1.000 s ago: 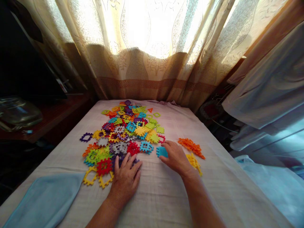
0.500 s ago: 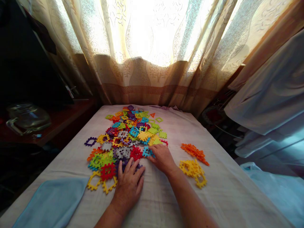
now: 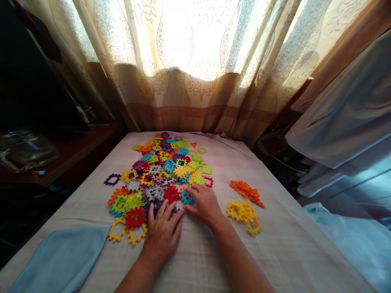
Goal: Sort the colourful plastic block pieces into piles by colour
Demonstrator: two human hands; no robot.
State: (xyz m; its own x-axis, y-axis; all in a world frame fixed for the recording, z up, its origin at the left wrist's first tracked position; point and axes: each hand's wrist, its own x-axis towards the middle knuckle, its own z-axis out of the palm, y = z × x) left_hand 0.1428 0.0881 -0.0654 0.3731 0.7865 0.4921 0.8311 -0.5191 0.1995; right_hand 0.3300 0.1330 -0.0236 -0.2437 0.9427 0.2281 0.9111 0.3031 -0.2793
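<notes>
My left hand (image 3: 163,228) lies palm down with its fingers spread, fingertips on dark purple toothed plastic pieces (image 3: 154,209) at the near edge of a mixed pile. Just right of it, my right hand (image 3: 204,203) is curved, thumb and fingers apart, close to a blue windowed piece (image 3: 186,197). Whether its fingertips touch that piece, I cannot tell. A sliver of blue shows past the far side of this hand, mostly hidden by it. Around the hands are a red piece (image 3: 172,193), a grey windowed piece (image 3: 154,193) and another red piece (image 3: 135,217).
Orange pieces (image 3: 247,193) and yellow pieces (image 3: 243,212) form two groups on the right of the cloth-covered table (image 3: 207,260). A light blue cloth (image 3: 61,258) lies at the left front. A glass jug (image 3: 27,148) stands on a dark side surface. Curtains (image 3: 183,97) hang behind.
The view has shifted slightly, moving everything a little left. My right hand's fingers have drawn a little left over the blue piece, and a blue edge now shows beyond the hand. My left hand stays put.
</notes>
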